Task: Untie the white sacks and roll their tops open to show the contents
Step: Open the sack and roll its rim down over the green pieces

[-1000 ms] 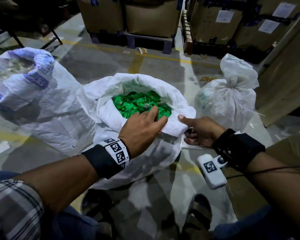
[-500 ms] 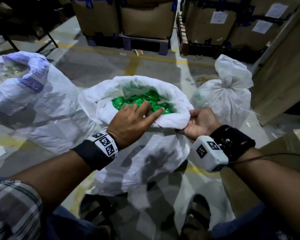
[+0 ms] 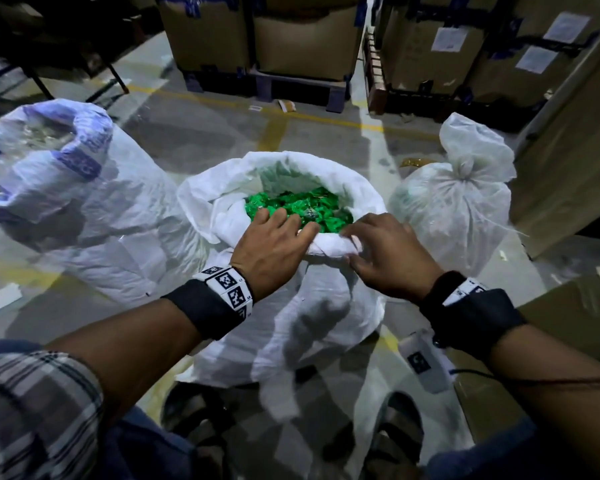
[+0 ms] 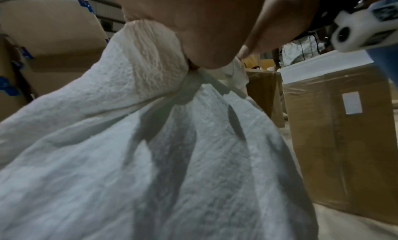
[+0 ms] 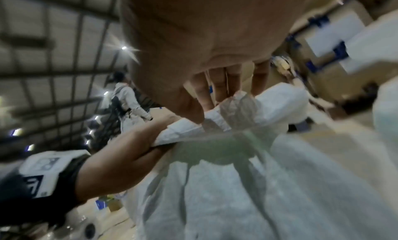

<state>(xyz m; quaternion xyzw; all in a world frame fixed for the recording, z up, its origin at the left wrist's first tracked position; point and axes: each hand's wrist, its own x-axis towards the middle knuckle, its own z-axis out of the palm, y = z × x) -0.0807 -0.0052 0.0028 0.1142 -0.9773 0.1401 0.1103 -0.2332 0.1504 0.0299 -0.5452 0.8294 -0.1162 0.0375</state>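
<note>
The middle white sack (image 3: 302, 317) stands open, its top rolled into a thick rim (image 3: 329, 245) around green packets (image 3: 302, 207). My left hand (image 3: 278, 233) grips the near rim, fingers over it into the sack. My right hand (image 3: 371, 247) grips the same rim just to the right, fingers on top, thumb underneath. The right wrist view shows my right fingers (image 5: 215, 90) over the rolled edge (image 5: 237, 111) and my left hand (image 5: 129, 150) clasping it. A sack with purple print (image 3: 70, 188) stands open on the left. The right sack (image 3: 458, 195) is tied at its neck.
Cardboard boxes on pallets (image 3: 305, 39) line the back. A wrapped box (image 3: 568, 306) stands close on my right, and my sandalled feet (image 3: 392, 441) are just under the middle sack. Another person (image 5: 127, 99) stands far off.
My right hand has turned from palm-up beside the rim to palm-down on it, closer to the left hand. The left hand has stayed on the near rim.
</note>
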